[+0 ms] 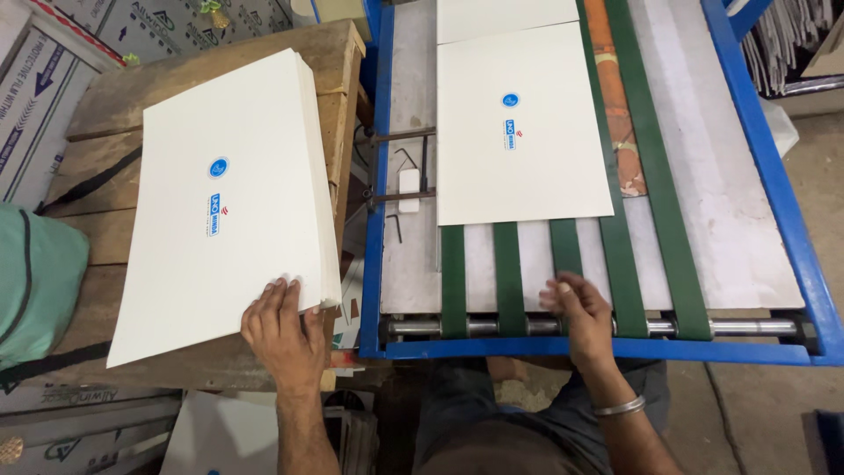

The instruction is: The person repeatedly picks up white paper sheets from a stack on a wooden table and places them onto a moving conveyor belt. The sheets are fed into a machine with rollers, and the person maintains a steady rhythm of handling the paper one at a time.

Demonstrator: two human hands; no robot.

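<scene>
My left hand rests on the near right corner of a stack of white printed sheets, fingers spread over the top sheet's edge. The stack lies on a wooden table at the left. My right hand lies open on the green belts of a blue-framed conveyor, near its front roller, holding nothing. One white sheet with a small blue mark lies flat on the belts ahead of that hand. Another white sheet sits farther along, partly out of view.
A steel roller runs along the conveyor's front edge. A small white block and black metal brackets sit in the gap between table and conveyor. Cardboard boxes stand at the far left, with a green cloth beside the table.
</scene>
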